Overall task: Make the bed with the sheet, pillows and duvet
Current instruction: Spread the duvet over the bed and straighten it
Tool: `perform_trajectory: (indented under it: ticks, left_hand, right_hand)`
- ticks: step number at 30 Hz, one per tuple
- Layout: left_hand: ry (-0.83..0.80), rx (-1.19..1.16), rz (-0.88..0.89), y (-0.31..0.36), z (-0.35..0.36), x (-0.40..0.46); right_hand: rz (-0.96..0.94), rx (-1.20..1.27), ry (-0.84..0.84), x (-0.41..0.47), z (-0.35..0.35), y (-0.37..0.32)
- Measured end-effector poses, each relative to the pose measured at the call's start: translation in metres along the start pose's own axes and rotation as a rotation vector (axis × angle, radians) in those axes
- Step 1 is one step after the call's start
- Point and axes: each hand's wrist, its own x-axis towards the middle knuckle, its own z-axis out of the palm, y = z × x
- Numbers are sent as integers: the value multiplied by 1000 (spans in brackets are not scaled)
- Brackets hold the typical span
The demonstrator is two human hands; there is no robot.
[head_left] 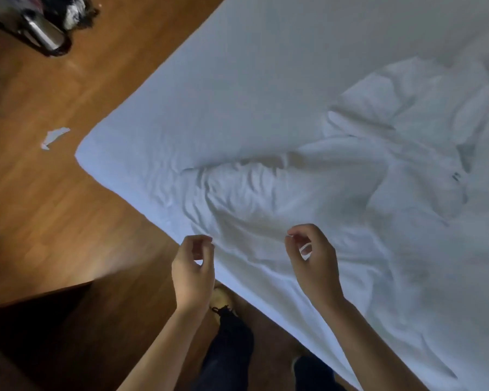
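Left hand: I see my left hand (194,266) raised over the near edge of the bed, fingers curled in, thumb and fingertips drawn together. Whether they pinch any cloth I cannot tell; the frame is blurred there.
Right hand: my right hand (312,261) hangs just beside the left, over the crumpled cloth, fingers curled and thumb tip meeting the forefinger. A sliver of white shows through the loop of the fingers; whether that is pinched cloth or the cloth lying beneath I cannot tell.
Under the hands: a rumpled white fabric sheet (308,193) lies bunched in folds from beneath both hands and spreads away beyond the right hand, heaped in a loose mound further out.
Beyond the heap: the flat white mattress surface (237,80) runs smooth ahead of the hands, its rounded corner out past the left hand.
Below the wrists: my dark trouser legs (232,351) and a shoe stand close against the bed edge.
Left of the left hand: brown wooden plank floor (54,207), with a small white scrap of paper or cloth (54,137) lying well apart from the bed corner.
Far left, ahead: a shiny metal cylinder (44,33) among dark blurred things.
Near left: a dark piece of furniture (40,320), detail lost in shadow.
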Motion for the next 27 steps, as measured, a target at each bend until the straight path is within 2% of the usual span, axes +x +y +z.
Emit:
perform_trajectory:
  ticks: [8, 12, 14, 17, 19, 23, 27]
  left_hand:
    - [87, -64, -66, -30, -132, 95]
    - [137, -99, -128, -41, -164, 123]
    - [128, -124, -153, -40, -169, 134]
    - [-5, -120, -159, -27, -165, 159]
    - [-149, -99, -137, -16, -159, 185]
    - [-347, -23, -136, 0, -148, 250]
    - [-556, 120, -123, -7, -129, 322]
  right_hand:
    - [43, -23, -103, 48, 159, -104]
    - [-112, -440, -50, 78, 211, -115]
    - [-140, -643, -114, 95, 231, -115]
    - [1, -963, -338, 118, 259, -108]
    - [102, -1123, -394, 130, 276, -96]
    - [200, -1188, -343, 162, 294, -76]
    - [159, -956, -161, 163, 284, -88]
